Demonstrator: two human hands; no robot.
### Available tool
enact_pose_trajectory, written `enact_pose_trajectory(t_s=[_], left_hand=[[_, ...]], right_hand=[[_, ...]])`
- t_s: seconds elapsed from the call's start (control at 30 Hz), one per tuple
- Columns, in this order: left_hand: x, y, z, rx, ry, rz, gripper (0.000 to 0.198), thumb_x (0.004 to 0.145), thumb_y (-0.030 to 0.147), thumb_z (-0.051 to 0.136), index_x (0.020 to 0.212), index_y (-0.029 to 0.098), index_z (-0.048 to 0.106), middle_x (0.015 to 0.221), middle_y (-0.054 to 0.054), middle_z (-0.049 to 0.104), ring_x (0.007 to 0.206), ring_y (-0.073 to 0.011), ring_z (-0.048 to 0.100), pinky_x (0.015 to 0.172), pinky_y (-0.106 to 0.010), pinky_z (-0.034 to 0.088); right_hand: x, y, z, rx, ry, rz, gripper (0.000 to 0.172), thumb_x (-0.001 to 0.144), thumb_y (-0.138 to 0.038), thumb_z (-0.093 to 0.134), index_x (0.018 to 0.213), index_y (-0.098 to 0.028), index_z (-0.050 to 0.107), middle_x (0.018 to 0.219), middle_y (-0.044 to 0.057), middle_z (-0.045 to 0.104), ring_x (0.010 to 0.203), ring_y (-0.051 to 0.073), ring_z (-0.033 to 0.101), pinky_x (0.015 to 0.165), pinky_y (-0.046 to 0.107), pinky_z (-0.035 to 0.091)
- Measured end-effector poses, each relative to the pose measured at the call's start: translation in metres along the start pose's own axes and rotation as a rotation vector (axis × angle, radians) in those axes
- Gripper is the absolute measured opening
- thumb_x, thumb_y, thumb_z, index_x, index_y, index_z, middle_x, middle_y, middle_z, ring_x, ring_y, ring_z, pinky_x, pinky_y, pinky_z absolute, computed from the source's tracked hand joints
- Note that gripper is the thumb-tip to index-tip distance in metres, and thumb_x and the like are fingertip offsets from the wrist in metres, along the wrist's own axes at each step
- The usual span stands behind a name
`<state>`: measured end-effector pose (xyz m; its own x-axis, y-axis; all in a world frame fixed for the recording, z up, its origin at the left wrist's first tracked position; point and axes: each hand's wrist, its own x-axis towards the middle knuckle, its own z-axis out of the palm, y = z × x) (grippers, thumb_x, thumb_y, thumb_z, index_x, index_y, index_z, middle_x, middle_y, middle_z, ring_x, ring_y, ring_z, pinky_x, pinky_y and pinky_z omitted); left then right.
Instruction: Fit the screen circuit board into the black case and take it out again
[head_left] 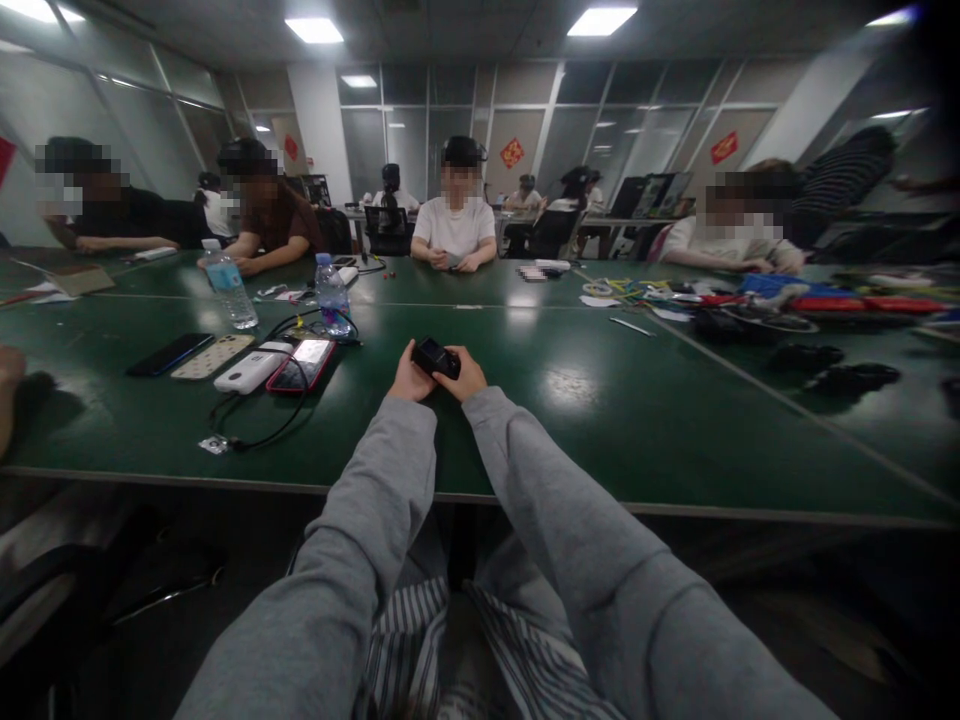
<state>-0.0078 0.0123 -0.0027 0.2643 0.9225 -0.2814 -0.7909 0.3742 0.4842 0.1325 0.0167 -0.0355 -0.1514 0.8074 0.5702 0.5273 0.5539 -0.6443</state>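
Both my hands meet over the green table (510, 440), holding one small black box-shaped device (435, 355) between them. My left hand (409, 378) is closed around its left side. My right hand (468, 373) grips the right side, with fingers across its near edge. A darker panel, perhaps a small screen, shows on the device's upper face; its exact kind I cannot make out. Left of my hands, a red-edged phone (302, 366) lies next to a white power bank (253, 368), with a black cable (289, 425) looping around them.
Two more phones lie further left: a dark one (171, 355) and a pale-cased one (212, 357). Two water bottles (229, 285) (333, 296) stand behind. Cables and colored items (795, 295) clutter the right. Several people sit around the table; one (454, 225) is opposite me.
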Motion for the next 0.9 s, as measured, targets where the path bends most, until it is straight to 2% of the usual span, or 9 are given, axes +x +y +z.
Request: enact_pose_trajectory(t_s=[0.13, 0.3, 0.43, 0.57, 0.7, 0.8, 0.9], left_hand=[[0.002, 0.002, -0.001, 0.030, -0.020, -0.004, 0.040, 0.093, 0.050, 0.046, 0.093, 0.014, 0.064, 0.078, -0.010, 0.069, 0.079, -0.0234, 0.068, 0.086, -0.038, 0.052], [0.009, 0.001, -0.005, 0.021, 0.004, 0.019, 0.046, 0.094, 0.053, 0.042, 0.106, 0.015, 0.064, 0.083, -0.011, 0.070, 0.089, -0.0259, 0.068, 0.090, -0.040, 0.051], [0.012, 0.002, -0.009, 0.019, 0.013, 0.017, 0.052, 0.094, 0.057, 0.036, 0.115, 0.016, 0.061, 0.089, -0.011, 0.070, 0.087, -0.0259, 0.067, 0.087, -0.040, 0.051], [0.011, 0.002, -0.010, 0.006, 0.007, 0.023, 0.052, 0.096, 0.055, 0.030, 0.117, 0.018, 0.059, 0.089, -0.011, 0.069, 0.085, -0.0255, 0.067, 0.084, -0.040, 0.052], [0.010, 0.003, -0.011, -0.031, -0.023, 0.031, 0.055, 0.096, 0.054, 0.024, 0.119, 0.016, 0.057, 0.103, -0.015, 0.069, 0.096, -0.0293, 0.067, 0.086, -0.045, 0.051], [0.010, 0.003, -0.010, -0.067, -0.041, 0.035, 0.055, 0.097, 0.052, 0.023, 0.120, 0.015, 0.057, 0.112, -0.018, 0.068, 0.102, -0.0304, 0.066, 0.087, -0.045, 0.052], [0.009, 0.003, -0.010, -0.065, -0.040, 0.039, 0.052, 0.097, 0.048, 0.026, 0.121, 0.014, 0.057, 0.114, -0.018, 0.068, 0.106, -0.0302, 0.066, 0.088, -0.044, 0.052]], right_hand=[[0.001, 0.004, 0.004, 0.007, -0.010, -0.027, 0.056, 0.069, -0.029, 0.073, 0.120, -0.019, 0.049, 0.119, 0.014, 0.063, 0.111, 0.029, 0.062, 0.098, 0.048, 0.049], [0.003, 0.011, 0.009, -0.028, -0.038, -0.037, 0.061, 0.072, -0.026, 0.070, 0.128, -0.015, 0.047, 0.126, 0.018, 0.058, 0.120, 0.031, 0.057, 0.104, 0.049, 0.045], [0.003, 0.009, 0.009, -0.042, -0.023, -0.052, 0.062, 0.077, -0.034, 0.069, 0.131, -0.014, 0.046, 0.129, 0.020, 0.057, 0.124, 0.032, 0.055, 0.108, 0.050, 0.042], [0.007, 0.001, 0.000, -0.007, 0.068, -0.047, 0.063, 0.082, -0.046, 0.064, 0.134, -0.016, 0.045, 0.132, 0.018, 0.056, 0.125, 0.030, 0.054, 0.110, 0.048, 0.042], [0.015, 0.003, -0.018, 0.007, 0.256, 0.023, 0.063, 0.086, -0.050, 0.057, 0.137, -0.016, 0.040, 0.134, 0.017, 0.055, 0.124, 0.029, 0.054, 0.108, 0.049, 0.043], [0.018, 0.016, -0.030, -0.096, 0.344, 0.081, 0.061, 0.086, -0.046, 0.057, 0.136, -0.013, 0.041, 0.134, 0.020, 0.052, 0.127, 0.031, 0.050, 0.110, 0.052, 0.040], [0.016, 0.030, -0.037, -0.226, 0.291, 0.169, 0.058, 0.083, -0.033, 0.061, 0.133, -0.012, 0.045, 0.129, 0.021, 0.052, 0.125, 0.034, 0.050, 0.107, 0.055, 0.041]])
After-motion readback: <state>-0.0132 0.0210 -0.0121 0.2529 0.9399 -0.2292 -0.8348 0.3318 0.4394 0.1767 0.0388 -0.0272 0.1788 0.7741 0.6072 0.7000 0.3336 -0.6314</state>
